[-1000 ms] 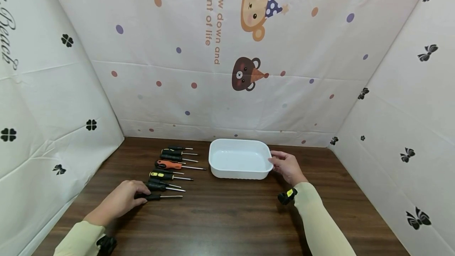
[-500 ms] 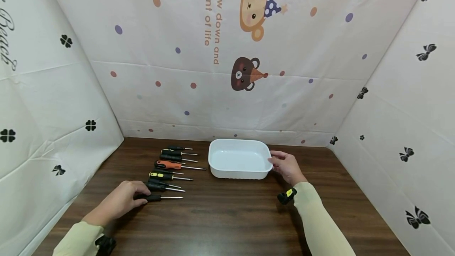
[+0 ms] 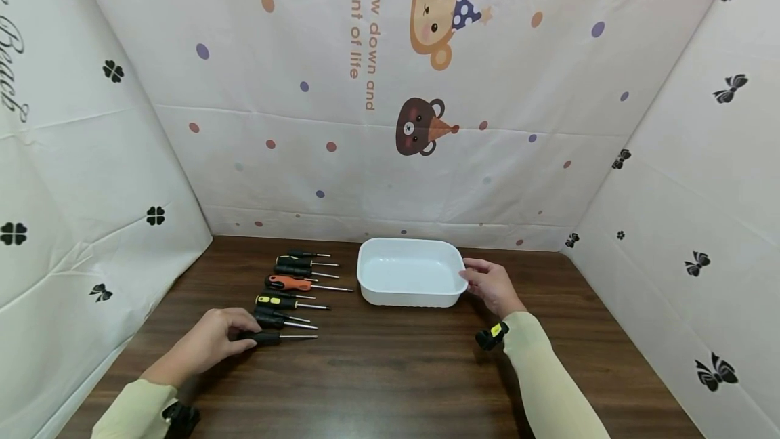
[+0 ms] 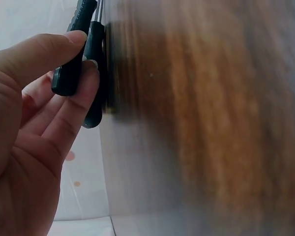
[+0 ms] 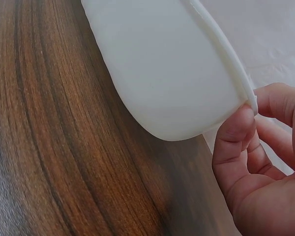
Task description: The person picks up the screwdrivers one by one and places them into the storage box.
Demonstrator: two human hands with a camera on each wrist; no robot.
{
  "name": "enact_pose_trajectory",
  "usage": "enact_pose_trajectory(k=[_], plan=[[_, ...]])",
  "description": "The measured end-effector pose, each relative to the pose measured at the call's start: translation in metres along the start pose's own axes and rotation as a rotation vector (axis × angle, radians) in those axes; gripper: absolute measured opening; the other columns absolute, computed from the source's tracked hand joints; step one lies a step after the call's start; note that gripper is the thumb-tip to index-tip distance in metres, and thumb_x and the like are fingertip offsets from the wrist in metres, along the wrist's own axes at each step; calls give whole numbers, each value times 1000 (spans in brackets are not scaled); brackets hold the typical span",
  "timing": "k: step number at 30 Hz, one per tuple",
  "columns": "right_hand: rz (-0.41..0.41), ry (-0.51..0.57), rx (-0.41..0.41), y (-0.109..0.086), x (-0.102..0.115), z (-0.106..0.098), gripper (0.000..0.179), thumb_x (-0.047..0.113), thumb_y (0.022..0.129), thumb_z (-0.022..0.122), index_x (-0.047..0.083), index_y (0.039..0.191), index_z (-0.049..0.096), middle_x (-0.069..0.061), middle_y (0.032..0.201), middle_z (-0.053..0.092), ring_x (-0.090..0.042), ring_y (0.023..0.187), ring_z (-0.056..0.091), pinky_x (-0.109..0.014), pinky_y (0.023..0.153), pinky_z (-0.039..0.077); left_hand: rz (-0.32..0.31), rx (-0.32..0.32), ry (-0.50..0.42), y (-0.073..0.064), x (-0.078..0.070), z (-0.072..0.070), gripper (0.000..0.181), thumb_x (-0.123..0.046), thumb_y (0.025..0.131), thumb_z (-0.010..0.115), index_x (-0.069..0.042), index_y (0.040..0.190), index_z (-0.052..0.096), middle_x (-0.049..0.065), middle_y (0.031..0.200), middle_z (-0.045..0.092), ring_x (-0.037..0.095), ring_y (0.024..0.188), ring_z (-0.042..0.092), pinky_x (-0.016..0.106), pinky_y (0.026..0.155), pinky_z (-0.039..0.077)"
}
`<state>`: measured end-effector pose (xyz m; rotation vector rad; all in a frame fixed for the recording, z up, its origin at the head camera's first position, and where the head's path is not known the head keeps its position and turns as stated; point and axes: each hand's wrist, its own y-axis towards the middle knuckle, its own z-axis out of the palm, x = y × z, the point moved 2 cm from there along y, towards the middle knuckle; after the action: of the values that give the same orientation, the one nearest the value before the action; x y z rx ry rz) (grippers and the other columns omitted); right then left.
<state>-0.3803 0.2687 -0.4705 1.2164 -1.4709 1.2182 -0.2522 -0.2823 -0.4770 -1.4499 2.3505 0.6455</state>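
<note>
My left hand (image 3: 213,344) pinches the black handle of a screwdriver (image 3: 268,337), the nearest of a column of screwdrivers. In the left wrist view the thumb and fingers hold that black handle (image 4: 71,69), and another dark handle (image 4: 94,73) lies just behind it. Its metal shaft points right in the head view. My right hand (image 3: 492,286) pinches the right rim of a white rectangular tub (image 3: 408,298). The right wrist view shows thumb and fingertips on the rim of the tub (image 5: 172,83). Nothing shows inside the tub.
Beyond the held one, several screwdrivers lie side by side, among them an orange-handled one (image 3: 289,282) and a black-and-yellow one (image 3: 277,301). The dark wooden table (image 3: 378,385) meets printed white cloth walls (image 3: 341,168) at the back and both sides.
My left hand has shifted slightly to the right with the screwdriver, whose tip sits a little farther right. The right hand and tub have stayed in place.
</note>
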Motion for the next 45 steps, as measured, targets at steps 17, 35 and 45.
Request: enact_pose_trajectory(k=[17,35,45], plan=[[-7,1,-19,0,-3,-1,45,14,96,73,3,138,62,-6,108,68,-15,79,64,-24,71,59,-50,-71,-78,5,-1,3,14,-23,84,86,-26,97,81,-9,100,78,2,96,70,24,77,59],[-8,47,-11,-1,-2,2,47,12,95,74,1,139,61,-5,106,69,-13,78,64,-24,71,59,-82,-160,-164,25,-9,8,15,-21,81,88,-26,95,82,-5,100,79,-4,90,66,21,70,55],[-5,72,6,-4,0,1,53,14,96,74,2,144,57,-4,108,68,-13,78,63,-25,72,59,-59,-175,-173,44,-17,10,17,-22,83,86,-24,100,82,-8,102,79,0,98,68,22,76,57]])
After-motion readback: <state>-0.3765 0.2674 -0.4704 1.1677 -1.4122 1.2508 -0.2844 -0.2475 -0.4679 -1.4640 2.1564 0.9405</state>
